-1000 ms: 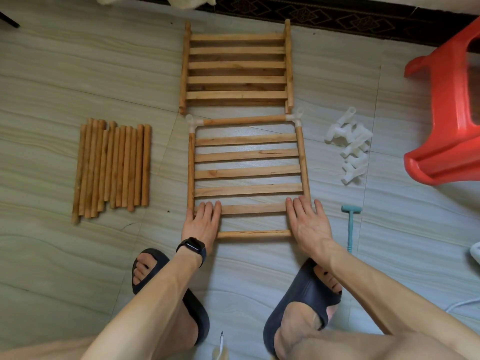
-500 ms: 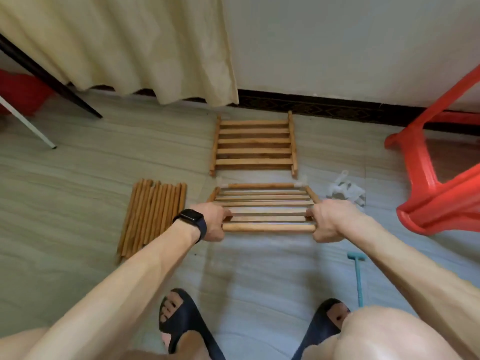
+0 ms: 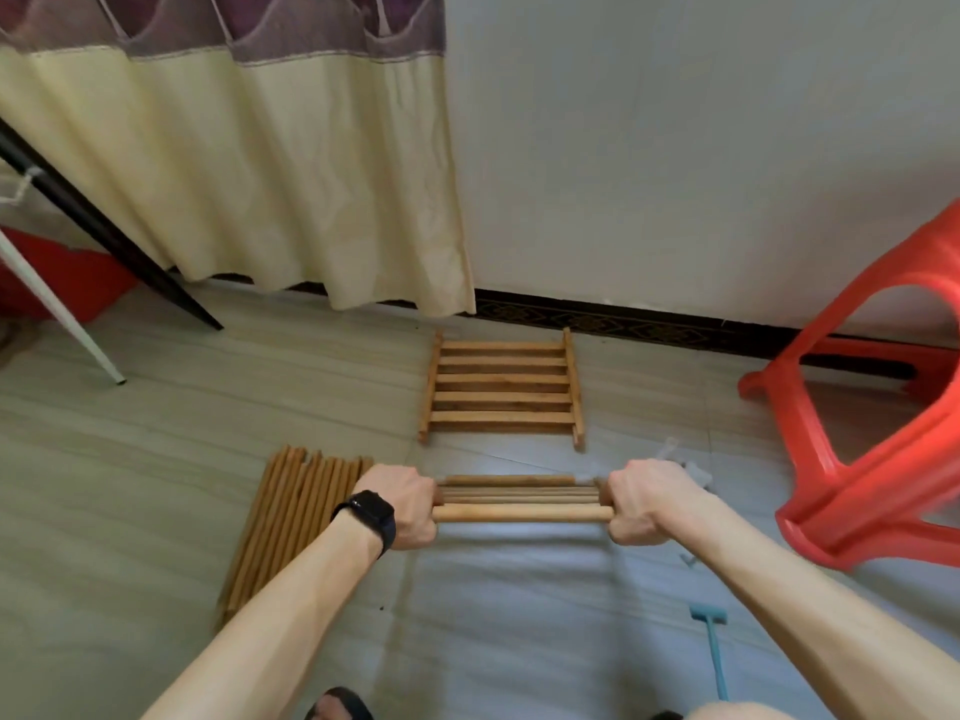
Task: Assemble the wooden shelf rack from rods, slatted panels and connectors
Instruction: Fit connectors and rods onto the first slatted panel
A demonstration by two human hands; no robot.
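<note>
pale floor tiles [image 3: 156,459] are lying under everything. left hand [image 3: 402,506] and right hand [image 3: 641,504] are gripping the slatted frame [image 3: 519,498] at its near corners, holding it nearly edge-on, between loose rods [image 3: 291,517] and connectors [image 3: 698,472].

View: head camera, worn by the person.
Faces: forward and down, over floor [image 3: 130,459] toward wall [image 3: 675,148] and curtain [image 3: 234,174].
Nearness: floor near, wall farther.
</note>
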